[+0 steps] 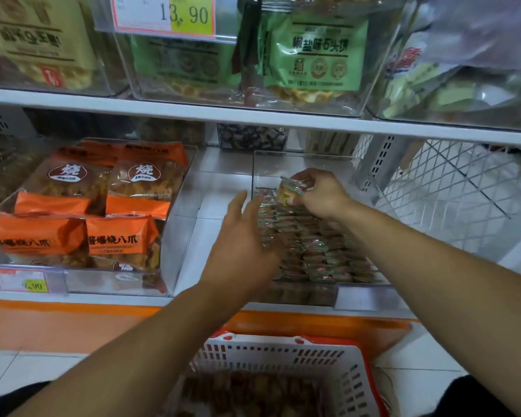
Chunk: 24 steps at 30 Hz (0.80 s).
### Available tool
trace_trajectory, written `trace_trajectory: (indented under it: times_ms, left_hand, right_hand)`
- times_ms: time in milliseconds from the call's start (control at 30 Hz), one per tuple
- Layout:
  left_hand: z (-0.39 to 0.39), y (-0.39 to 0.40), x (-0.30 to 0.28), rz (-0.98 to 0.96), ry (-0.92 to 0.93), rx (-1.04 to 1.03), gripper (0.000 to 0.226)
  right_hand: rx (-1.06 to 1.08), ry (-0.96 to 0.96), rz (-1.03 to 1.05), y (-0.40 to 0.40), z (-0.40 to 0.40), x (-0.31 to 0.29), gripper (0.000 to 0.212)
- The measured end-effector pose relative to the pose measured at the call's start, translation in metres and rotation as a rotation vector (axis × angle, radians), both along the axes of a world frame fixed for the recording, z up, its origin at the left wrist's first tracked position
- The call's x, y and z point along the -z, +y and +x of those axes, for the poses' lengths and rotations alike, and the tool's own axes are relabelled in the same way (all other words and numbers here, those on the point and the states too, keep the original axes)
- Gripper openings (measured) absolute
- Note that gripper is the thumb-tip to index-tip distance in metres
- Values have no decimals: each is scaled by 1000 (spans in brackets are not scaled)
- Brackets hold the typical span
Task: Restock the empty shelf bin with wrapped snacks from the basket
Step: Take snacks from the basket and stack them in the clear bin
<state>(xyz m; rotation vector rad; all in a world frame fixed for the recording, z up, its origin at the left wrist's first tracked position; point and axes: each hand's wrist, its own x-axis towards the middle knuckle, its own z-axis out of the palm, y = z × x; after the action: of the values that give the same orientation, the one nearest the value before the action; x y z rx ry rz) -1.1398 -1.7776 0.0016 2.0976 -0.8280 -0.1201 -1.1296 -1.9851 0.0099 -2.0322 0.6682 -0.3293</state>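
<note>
A clear plastic shelf bin on the lower shelf holds several rows of small wrapped snacks. My right hand pinches one wrapped snack above the far end of the rows. My left hand hovers at the bin's left wall with straight, spread fingers, touching the snacks' left edge. Below, a white basket with a red rim holds more brown wrapped snacks.
Left of the bin stands a clear bin of orange snack bags with a price tag. Clear bins of green and tan packs sit on the upper shelf. A white wire mesh panel stands at right.
</note>
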Motion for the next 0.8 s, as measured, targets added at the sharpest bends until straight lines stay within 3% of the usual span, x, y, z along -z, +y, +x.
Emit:
trace_trajectory:
  times_ms: [167,300,467,667,800]
  left_hand:
    - [14,-7,8,57,91,125,68]
    - [17,-5,10,39,88,150,70]
    - [15,1,12,48,104,164,76]
    - [14,6,12,21,90,183,68]
    - [6,18,3,96,6,97,68]
  right_hand:
    - [55,42,-109,-8,67,30,38]
    - [137,-27,-82,-7,83,49,54]
    - [185,-53,-2,-6,89,66,30]
    - [241,-14,-145,-10,92,65,30]
    - [334,-202,33,4,76,47,23]
